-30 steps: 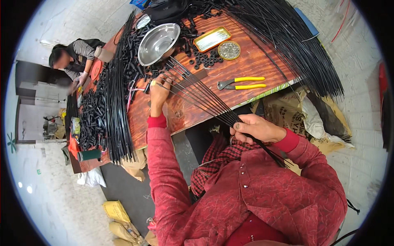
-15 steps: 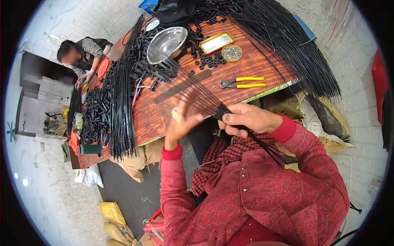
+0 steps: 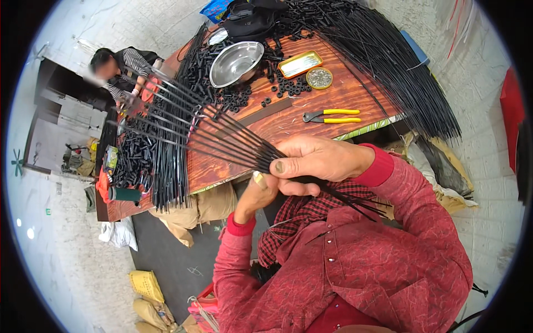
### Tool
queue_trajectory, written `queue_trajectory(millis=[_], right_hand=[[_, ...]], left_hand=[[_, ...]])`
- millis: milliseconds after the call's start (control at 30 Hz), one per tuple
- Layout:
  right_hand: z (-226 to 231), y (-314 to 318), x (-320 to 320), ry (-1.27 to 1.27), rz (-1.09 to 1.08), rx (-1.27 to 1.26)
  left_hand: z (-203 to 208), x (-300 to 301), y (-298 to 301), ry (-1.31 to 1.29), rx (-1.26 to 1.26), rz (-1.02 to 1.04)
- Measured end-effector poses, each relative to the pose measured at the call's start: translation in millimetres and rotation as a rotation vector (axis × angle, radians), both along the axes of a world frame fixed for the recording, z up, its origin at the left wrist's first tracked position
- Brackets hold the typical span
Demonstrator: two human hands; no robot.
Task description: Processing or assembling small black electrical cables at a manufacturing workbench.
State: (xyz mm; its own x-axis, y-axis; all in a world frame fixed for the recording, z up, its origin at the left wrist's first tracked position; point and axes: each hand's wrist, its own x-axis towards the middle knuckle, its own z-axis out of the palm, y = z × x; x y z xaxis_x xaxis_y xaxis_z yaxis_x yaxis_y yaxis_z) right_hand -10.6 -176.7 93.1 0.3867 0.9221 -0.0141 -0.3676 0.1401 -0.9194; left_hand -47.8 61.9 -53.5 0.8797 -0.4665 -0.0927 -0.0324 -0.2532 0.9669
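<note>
My right hand point(image 3: 319, 161) is wrapped round a bundle of thin black rods point(image 3: 233, 136), thumb on top. Their long ends fan out up and to the left over the table, smeared by motion at the tips. The short ends point(image 3: 355, 205) stick out below the palm, over my lap. My left hand point(image 3: 256, 194) is closed against the underside of the bundle, right beside my right hand. A yellowish band circles one of its fingers, and its other fingertips are hidden behind the rods and my right hand.
On the wooden table point(image 3: 266, 125) lie yellow-handled pliers point(image 3: 333, 116), a metal bowl point(image 3: 236, 64), a yellow-rimmed tray point(image 3: 300, 64), a round tin of small metal pieces point(image 3: 319, 78) and black tube pieces point(image 3: 133, 164). More rods point(image 3: 400, 72) lie at right. A person point(image 3: 122, 72) works at far left.
My left hand, spread open to the left of the bundle before, has moved right and closed in under the rods. The rod tips have swung left and lower. My right hand keeps its hold.
</note>
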Motion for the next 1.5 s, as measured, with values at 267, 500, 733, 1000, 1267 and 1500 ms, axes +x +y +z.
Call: queue_trajectory(millis=[267,500,733,1000,1267,1500], right_hand=[[1,38,-3,-0.531,-0.190,-0.002],[-99,60,10,-0.419,-0.445,-0.123],[-153,44,-3,-0.278,-0.300,-0.174],[-167,36,-5,-0.216,-0.179,-0.122],[-182,49,10,-0.439,-0.232,-0.108],[-171,56,18,-0.405,-0.187,-0.080]], left_hand=[[77,134,32,-0.922,0.249,0.011],[-23,162,35,-0.800,0.249,0.110],[-21,166,31,-0.886,0.411,0.071],[-9,178,42,-0.898,0.424,0.066],[30,182,35,-1.109,0.501,0.153],[-3,181,52,-0.860,0.463,0.126]])
